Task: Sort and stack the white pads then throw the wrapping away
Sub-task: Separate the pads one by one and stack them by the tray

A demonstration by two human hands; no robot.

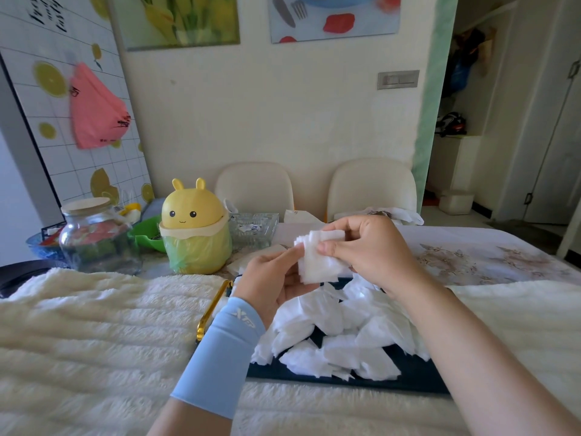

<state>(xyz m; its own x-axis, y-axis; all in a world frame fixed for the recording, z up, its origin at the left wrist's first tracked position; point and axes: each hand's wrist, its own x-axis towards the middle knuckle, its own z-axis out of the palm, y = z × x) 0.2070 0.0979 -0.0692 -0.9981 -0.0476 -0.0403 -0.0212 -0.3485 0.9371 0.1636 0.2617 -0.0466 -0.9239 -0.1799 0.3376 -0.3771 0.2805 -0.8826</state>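
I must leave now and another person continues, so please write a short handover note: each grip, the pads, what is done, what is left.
The left grip holds the small stack of pads from below; the right grip pinches it from the right.
On the dark tray lie loose pads in a heap; the yellow bin stands further left.
Done: one small stack begun.
Left: sort the heap; find and throw away the wrapping, not identifiable here.

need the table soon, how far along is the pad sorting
Early on. Done: a small stack of pads gathered. In hand: left hand and right hand grip it. Left: the big loose pile on the dark tray, then the wrapping, which I cannot make out.
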